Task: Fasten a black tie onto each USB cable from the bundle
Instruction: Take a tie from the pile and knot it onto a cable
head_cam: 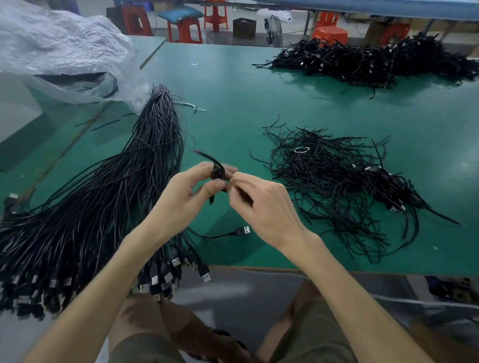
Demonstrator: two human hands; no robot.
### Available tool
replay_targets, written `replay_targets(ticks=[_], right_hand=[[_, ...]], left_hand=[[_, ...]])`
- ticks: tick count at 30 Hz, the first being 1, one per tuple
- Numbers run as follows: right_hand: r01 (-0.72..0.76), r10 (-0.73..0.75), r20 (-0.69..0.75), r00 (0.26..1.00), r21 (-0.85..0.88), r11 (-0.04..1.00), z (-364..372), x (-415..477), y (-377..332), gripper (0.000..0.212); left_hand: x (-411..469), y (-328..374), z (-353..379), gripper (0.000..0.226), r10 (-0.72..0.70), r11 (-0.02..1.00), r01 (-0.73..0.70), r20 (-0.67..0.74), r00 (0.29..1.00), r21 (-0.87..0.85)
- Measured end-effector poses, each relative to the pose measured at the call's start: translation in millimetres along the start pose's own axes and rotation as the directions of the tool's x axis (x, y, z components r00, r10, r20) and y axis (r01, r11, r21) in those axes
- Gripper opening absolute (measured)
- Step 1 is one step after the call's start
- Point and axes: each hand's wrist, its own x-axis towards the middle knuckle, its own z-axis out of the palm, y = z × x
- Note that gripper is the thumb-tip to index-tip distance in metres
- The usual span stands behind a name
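Left grip [188, 191]: pinching coiled cable [217, 173] above counter [238, 97].
Right grip [262, 208]: pinching tie [206, 157] at the coil.
Bundle [99, 206]: left, on counter.

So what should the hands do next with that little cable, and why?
Probably twist the black tie tight: the left hand and right hand both pinch the coiled cable, and one tie end sticks out loose, so it looks unfastened.
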Motion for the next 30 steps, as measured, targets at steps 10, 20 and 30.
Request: replay_targets(ticks=[10,20,30], right_hand=[[0.150,-0.150,0.015,0.989,-0.217,0.965,0.9,-6.2,0.2,0.019],[0.287,-0.301,0.005,0.954,-0.318,0.903,-9.3,-3.9,10.3,0.022],[0.100,-0.099,0.013,0.995,-0.104,0.990,-4.6,-6.7,6.9,0.018]], left_hand=[[5.0,9.3,8.4,0.052,-0.457,0.876,0.466,0.098,0.884,-0.126],[3.9,11.8,-10.2,0.035,-0.415,0.773,0.517,0.322,0.851,-0.369],[-5.1,-9.6,-21.5,0.040,-0.067,0.862,0.217,0.321,0.945,-0.458]])
